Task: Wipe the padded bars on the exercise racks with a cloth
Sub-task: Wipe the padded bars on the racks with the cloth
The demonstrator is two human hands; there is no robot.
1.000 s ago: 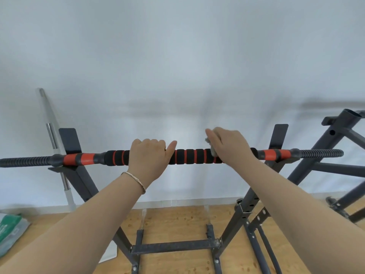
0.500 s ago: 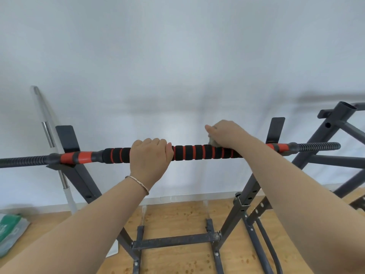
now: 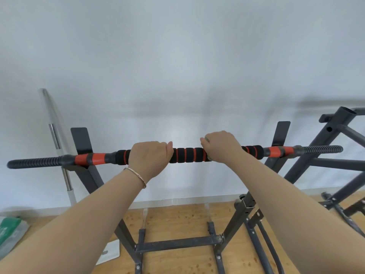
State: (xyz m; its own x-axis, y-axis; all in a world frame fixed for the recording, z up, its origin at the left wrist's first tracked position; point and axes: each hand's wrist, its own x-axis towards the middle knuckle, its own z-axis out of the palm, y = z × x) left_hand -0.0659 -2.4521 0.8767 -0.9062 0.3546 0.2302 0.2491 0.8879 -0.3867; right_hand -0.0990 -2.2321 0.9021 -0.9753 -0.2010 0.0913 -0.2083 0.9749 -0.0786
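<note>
A black padded bar (image 3: 187, 155) with orange rings lies across the two hooks of a dark grey exercise rack (image 3: 87, 175). My left hand (image 3: 151, 157) grips the padding left of the middle, fingers curled over the top. My right hand (image 3: 222, 145) grips the bar right of the middle, wrapped over a small grey cloth (image 3: 207, 139) of which only slivers show at the fingertips and under the palm. Orange plastic sleeves (image 3: 273, 151) and ribbed black ends (image 3: 322, 149) stick out past the hooks.
A second dark rack (image 3: 335, 147) stands close on the right. A chrome and white pole (image 3: 59, 151) leans on the white wall at the left. A green-and-white bag (image 3: 9, 232) lies on the wooden floor at the far left, a white sheet (image 3: 110, 252) near the rack's base.
My right hand with the cloth has slid left along the padding, uncovering the padded end at the right. My left hand kept its grip.
</note>
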